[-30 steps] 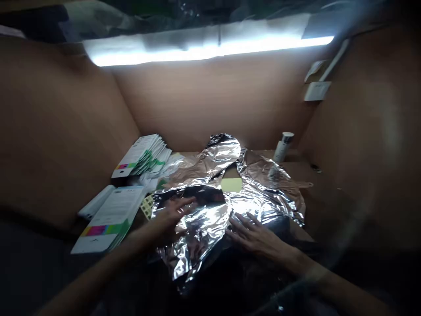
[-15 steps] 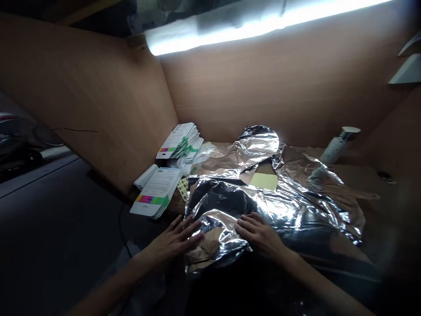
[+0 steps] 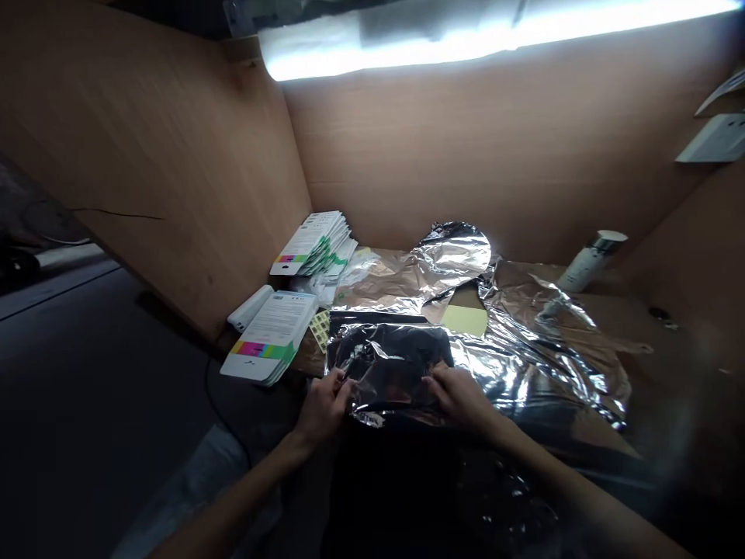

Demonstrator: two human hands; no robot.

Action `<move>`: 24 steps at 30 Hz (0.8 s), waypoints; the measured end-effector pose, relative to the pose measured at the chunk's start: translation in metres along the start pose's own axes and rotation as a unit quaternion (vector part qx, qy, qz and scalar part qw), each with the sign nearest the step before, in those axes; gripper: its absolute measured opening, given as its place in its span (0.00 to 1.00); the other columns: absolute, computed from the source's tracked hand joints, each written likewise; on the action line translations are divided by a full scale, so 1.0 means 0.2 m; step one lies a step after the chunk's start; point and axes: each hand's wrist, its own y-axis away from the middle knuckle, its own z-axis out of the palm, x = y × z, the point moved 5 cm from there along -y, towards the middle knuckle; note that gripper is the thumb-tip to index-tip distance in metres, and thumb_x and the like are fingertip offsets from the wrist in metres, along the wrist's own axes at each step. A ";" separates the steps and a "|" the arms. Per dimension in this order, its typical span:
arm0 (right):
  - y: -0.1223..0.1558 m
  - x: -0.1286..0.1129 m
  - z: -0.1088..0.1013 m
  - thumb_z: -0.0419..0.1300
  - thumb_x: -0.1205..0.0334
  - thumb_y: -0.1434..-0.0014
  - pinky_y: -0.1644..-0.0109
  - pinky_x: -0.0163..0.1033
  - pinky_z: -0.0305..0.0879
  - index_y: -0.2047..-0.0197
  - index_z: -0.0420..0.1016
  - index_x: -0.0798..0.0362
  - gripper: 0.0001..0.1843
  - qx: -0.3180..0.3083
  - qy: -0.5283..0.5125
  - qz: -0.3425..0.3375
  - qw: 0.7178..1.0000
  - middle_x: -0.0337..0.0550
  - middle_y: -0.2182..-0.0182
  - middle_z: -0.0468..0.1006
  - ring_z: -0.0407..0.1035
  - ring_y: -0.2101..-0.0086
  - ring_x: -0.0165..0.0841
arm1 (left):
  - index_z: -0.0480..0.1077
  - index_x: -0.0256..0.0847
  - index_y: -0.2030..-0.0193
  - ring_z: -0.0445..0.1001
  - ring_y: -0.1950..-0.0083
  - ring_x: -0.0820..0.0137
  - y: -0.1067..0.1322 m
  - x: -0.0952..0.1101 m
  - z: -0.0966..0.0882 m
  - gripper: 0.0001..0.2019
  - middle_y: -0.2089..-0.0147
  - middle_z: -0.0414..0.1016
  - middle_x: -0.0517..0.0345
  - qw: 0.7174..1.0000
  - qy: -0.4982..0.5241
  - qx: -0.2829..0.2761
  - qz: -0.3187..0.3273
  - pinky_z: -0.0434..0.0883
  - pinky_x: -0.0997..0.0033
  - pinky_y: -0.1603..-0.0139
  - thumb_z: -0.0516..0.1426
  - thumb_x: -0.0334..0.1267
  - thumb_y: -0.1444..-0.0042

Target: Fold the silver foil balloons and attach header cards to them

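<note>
In two grips is one foil sheet.

Overhead strip glare, murky edges

I've got a blown-out light strip up top; hard glints across the foil; back wall softly lit; bottom near black; lower right hazy; wide-angle stretch at the edges; card print too soft to read.
</note>
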 end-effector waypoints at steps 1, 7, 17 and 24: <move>-0.04 0.00 -0.01 0.49 0.54 0.28 0.60 0.41 0.63 0.62 0.75 0.52 0.18 -0.006 0.022 0.024 0.999 0.48 0.64 0.81 0.74 0.65 0.39 | 0.74 0.40 0.48 0.79 0.57 0.56 -0.02 0.02 -0.01 0.13 0.60 0.80 0.48 1.000 -0.024 0.019 0.002 0.71 0.55 0.50 0.53 0.40 0.33; -0.14 -0.02 -0.06 0.55 0.55 0.31 0.59 0.41 0.63 0.55 0.74 0.52 0.11 -0.065 0.042 0.032 0.996 0.51 0.58 0.81 0.76 0.60 0.43 | 0.54 0.48 0.25 0.54 0.25 0.48 0.00 0.17 0.00 0.33 0.23 0.55 0.48 0.927 -0.131 -0.110 0.334 0.58 0.44 0.30 0.56 0.37 0.35; -0.12 -0.04 -0.19 0.53 0.57 0.30 0.49 0.42 0.67 0.56 0.79 0.49 0.13 -0.140 -0.086 -0.181 0.970 0.43 0.60 0.81 0.74 0.60 0.36 | 0.77 0.43 0.56 0.78 0.57 0.62 -0.20 0.02 -0.14 0.13 0.59 0.82 0.53 0.973 0.047 -0.195 0.117 0.71 0.66 0.54 0.52 0.45 0.33; -0.46 0.25 -0.11 0.55 0.53 0.32 0.65 0.36 0.59 0.64 0.79 0.56 0.17 -0.089 -0.065 0.056 0.992 0.47 0.68 0.81 0.73 0.67 0.36 | 0.72 0.37 0.63 0.76 0.60 0.54 -0.50 0.05 -0.05 0.07 0.64 0.77 0.43 0.988 -0.031 -0.150 -0.019 0.67 0.60 0.56 0.54 0.36 0.38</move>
